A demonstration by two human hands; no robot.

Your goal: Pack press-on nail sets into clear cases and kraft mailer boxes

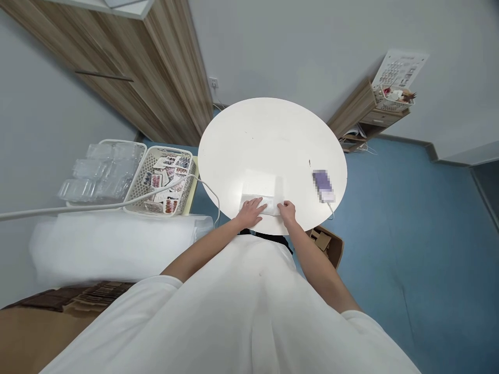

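Observation:
A flat, whitish translucent plastic packet (271,206) lies near the front edge of the round white table (265,130). My left hand (250,213) rests on its left part with the fingers stretched out and spread. At the packet's right end, my right hand (287,212) is closed in a pinch on the edge. What is inside the packet cannot be made out. A clear strip of the plastic stands out above the packet, close to my right fingers.
A blurred purple phone-like object (323,182) with a white cable lies on the table's right. At left are a white basket (134,195) of press-on nail sets, clear plastic boxes (97,174) and a white wrap roll (113,246). A cardboard box (336,249) stands below right.

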